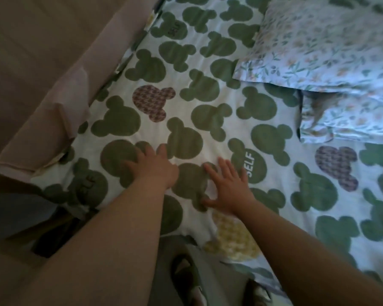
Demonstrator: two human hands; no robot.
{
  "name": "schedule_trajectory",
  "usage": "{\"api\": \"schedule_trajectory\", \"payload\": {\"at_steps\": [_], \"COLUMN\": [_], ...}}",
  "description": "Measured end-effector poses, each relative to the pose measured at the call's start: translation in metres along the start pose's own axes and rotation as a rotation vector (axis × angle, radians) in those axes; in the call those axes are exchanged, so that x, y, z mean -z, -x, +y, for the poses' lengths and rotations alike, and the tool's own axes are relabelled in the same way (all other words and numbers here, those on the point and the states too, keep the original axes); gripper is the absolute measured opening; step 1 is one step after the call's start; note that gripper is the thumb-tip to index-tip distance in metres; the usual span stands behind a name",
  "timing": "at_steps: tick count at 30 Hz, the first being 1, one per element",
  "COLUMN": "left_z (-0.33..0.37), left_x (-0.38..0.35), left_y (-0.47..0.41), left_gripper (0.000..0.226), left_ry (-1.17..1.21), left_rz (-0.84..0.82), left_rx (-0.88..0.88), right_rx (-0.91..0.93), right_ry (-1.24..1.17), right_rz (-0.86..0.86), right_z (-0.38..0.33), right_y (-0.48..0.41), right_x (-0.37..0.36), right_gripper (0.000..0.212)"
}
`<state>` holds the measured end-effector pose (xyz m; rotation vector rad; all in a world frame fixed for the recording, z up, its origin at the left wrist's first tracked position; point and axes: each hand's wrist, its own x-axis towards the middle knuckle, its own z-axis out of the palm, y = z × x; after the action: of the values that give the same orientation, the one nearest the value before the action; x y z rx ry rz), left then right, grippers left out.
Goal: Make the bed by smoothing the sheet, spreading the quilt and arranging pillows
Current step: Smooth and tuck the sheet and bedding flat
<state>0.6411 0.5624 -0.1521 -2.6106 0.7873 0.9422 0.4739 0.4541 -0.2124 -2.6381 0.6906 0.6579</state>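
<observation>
A white sheet (226,89) printed with green mouse-head shapes covers the bed. My left hand (152,165) lies flat on it near the bed's left corner, fingers straight. Beside it, my right hand (229,186) presses the sheet with fingers spread, next to a green shape marked SELF. Two floral pillows lie at the upper right, one (323,40) stacked partly over the other (349,120). No quilt is in view.
A beige padded headboard or sofa side (53,69) runs along the left edge of the bed. My feet in sandals (186,277) stand on the floor at the bed's near edge.
</observation>
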Motion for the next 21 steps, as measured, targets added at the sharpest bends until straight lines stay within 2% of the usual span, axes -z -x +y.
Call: {"api": "schedule_trajectory", "payload": {"at_steps": [2,4,6,9,13,17,21], "left_z": [0.022,0.036,0.039,0.057,0.118,0.191,0.258], "left_x": [-0.028,-0.060,-0.081,-0.092,-0.109,-0.148,-0.179], "left_y": [0.012,0.026,0.038,0.050,0.078,0.117,0.159], "left_gripper": [0.079,0.087,0.089,0.076,0.070,0.083,0.080], "left_ry": [0.054,0.033,-0.023,-0.096,-0.121,-0.117,-0.113], "left_rz": [-0.103,-0.181,-0.188,-0.093,0.068,0.045,0.042], "left_rx": [-0.038,0.029,0.112,0.149,-0.043,-0.194,-0.199], "right_rx": [-0.143,-0.184,-0.120,-0.019,0.008,-0.059,-0.185], "right_ry": [0.000,0.012,0.023,0.006,-0.032,-0.005,0.077], "right_rz": [-0.069,-0.137,-0.142,-0.103,-0.076,-0.145,-0.233], "right_z": [0.038,0.068,0.080,0.096,0.143,0.217,0.299], "right_y": [0.014,0.039,0.067,0.107,0.149,0.205,0.277], "right_x": [-0.003,-0.014,-0.033,-0.054,-0.066,-0.068,-0.073], "right_gripper": [0.099,0.101,0.099,0.096,0.096,0.098,0.098]}}
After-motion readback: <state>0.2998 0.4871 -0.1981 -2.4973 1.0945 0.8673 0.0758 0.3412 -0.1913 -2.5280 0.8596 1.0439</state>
